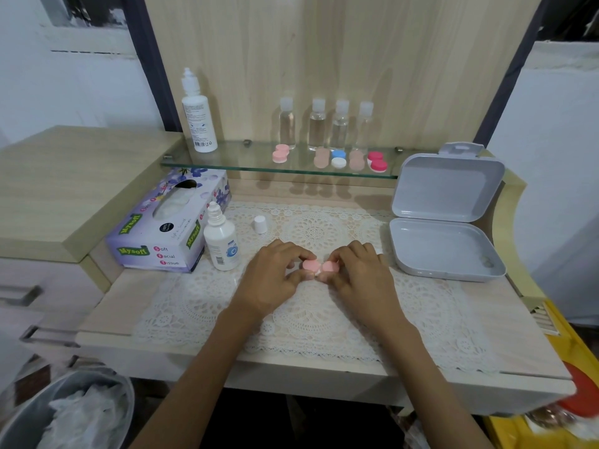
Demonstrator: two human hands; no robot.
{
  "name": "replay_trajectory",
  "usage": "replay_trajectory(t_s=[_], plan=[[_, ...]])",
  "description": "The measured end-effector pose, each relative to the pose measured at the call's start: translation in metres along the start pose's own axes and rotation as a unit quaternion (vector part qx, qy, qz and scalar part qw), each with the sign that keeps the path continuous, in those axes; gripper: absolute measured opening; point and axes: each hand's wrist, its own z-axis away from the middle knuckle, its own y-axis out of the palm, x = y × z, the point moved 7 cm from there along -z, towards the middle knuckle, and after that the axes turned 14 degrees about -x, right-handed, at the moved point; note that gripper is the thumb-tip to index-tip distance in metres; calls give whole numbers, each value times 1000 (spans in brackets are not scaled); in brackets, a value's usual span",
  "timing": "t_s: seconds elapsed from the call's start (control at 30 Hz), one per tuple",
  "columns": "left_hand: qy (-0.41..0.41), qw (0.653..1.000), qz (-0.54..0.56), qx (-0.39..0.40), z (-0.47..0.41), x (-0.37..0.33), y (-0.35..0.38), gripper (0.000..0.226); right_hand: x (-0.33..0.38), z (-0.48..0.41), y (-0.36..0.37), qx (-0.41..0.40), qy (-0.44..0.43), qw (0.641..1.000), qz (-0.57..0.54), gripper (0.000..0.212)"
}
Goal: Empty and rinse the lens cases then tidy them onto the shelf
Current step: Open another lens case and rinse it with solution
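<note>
Holding: the left hand (275,273) and the right hand (356,270) are brought together, each pinching one end of the pink lens case (319,266). The left fingers curl round the left cap and the right fingers round the right cap.
Task item location: the pink lens case sits between the two hands over the middle of the lace mat (311,322). Contact with the mat cannot be told.
Surface: a pale wood-grain desk (113,312), with the white lace mat covering its middle.
Shelf: a glass shelf (227,158) runs along the far edge of the desk. It carries a row of cases: pale pink case (280,153), beige case (321,158), blue-and-white case (338,158), second beige case (356,159), red case (377,162). Four clear bottles (317,124) stand behind the row. A tall white bottle (198,118) stands at the left end.
Desk, left: a tissue box (168,225), with a small white bottle (222,243) just beside it, uncapped. The white cap (260,224) stands apart on the mat.
Desk, right: a grey hinged box (444,247), with its lid raised.
Room: a wood-grain back panel (324,43) rises behind the shelf, with white walls on either side. A bin (64,416) holding crumpled white material sits near left, below the desk.
</note>
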Motion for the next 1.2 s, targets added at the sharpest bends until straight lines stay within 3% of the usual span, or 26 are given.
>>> replay_trajectory(t_s=[0.23,0.4,0.6,0.9,1.1,1.2], plan=[[-1,1000,-4,2,0,0,0,27,-1,1,0,13,-4,999,44,33],[-1,1000,-5,3,-1,0,1,28,-1,2,-4,12,21,1000,-15,32],[-6,1000,-3,4,-1,2,1,28,4,3,-2,-3,-17,1000,-8,14],[-11,1000,3,2,0,1,-1,28,3,3,2,-8,-1,999,-41,12],[-17,1000,7,4,0,0,0,27,1,4,0,-6,19,997,-72,16],[-19,1000,11,2,0,0,-1,27,4,4,-1,7,9,997,-73,29]])
